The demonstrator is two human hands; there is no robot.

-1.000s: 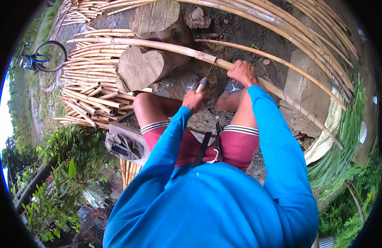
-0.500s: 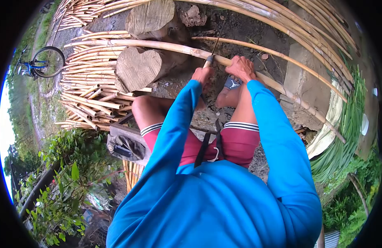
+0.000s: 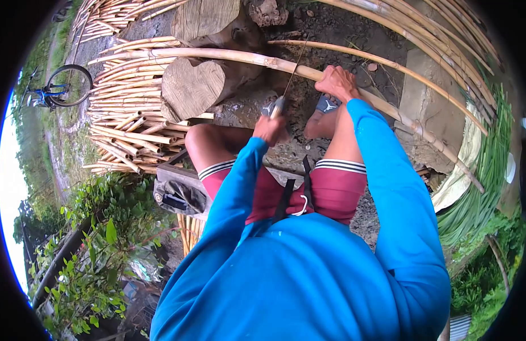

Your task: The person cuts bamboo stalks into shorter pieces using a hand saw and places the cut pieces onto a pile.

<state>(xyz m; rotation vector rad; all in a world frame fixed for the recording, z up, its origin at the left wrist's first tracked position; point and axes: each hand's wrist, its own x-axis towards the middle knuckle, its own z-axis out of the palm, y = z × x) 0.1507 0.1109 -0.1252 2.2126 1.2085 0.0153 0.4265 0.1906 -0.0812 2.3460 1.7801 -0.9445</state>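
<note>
My left hand [image 3: 268, 128] is closed around the light handle of a hand saw [image 3: 291, 77]. The saw's thin dark blade points away from me and crosses a long bamboo pole [image 3: 240, 55]. Right of the blade, my right hand [image 3: 337, 84] grips the same pole from above. The pole runs from the far left, past the tree stumps, down toward the lower right. My feet, in dark footwear, are just below the pole, between the two hands.
Two cut tree stumps [image 3: 192, 88] stand left of the blade. Stacked bamboo pieces [image 3: 126, 119] lie farther left, with a bicycle [image 3: 61, 88] behind them. Long poles [image 3: 411, 37] curve along the upper right. A thinner pole [image 3: 382, 74] lies beyond my right hand. Green leaves [image 3: 479, 193] lie at right.
My left hand has drawn the saw back toward my body, so the handle now sits farther from the pole. My right hand keeps its grip on the pole.
</note>
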